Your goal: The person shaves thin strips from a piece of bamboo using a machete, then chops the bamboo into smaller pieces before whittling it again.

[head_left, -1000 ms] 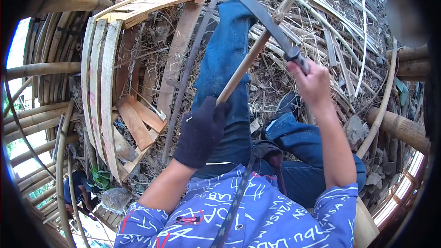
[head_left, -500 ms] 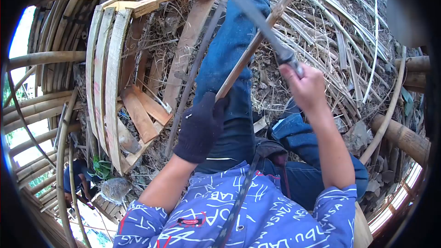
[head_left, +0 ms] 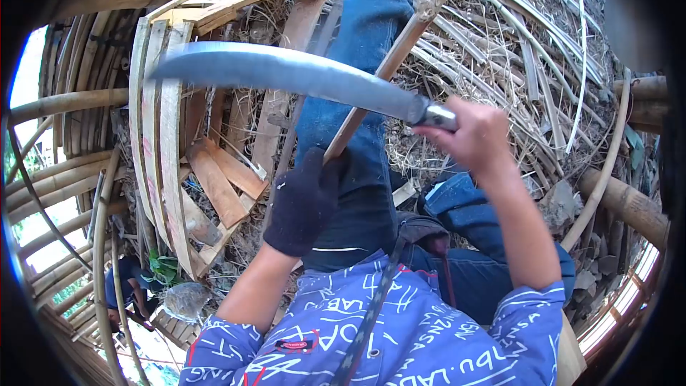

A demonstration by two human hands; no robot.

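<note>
My right hand (head_left: 473, 132), bare, is closed around the short handle of a machete (head_left: 286, 75). Its long curved blade points left and crosses over a bamboo strip (head_left: 407, 46). In a dark knitted glove, my left hand (head_left: 306, 200) grips the near end of that strip over my thigh. From there the strip slants up and away to the right, with a node partway along. My outstretched leg in blue jeans (head_left: 350, 50) lies beneath the strip and the blade.
Curved wooden boards (head_left: 171, 136) form a frame at left, with short wood pieces (head_left: 218, 182) inside. Split bamboo strips (head_left: 529, 50) litter the ground at right. A thick bamboo pole (head_left: 625, 207) lies far right. Another person (head_left: 128, 289) is at lower left, behind bamboo poles (head_left: 102, 264).
The machete blade has swung from pointing up and away to pointing left across the strip. My left hand and the strip's near end have shifted slightly left and nearer to me.
</note>
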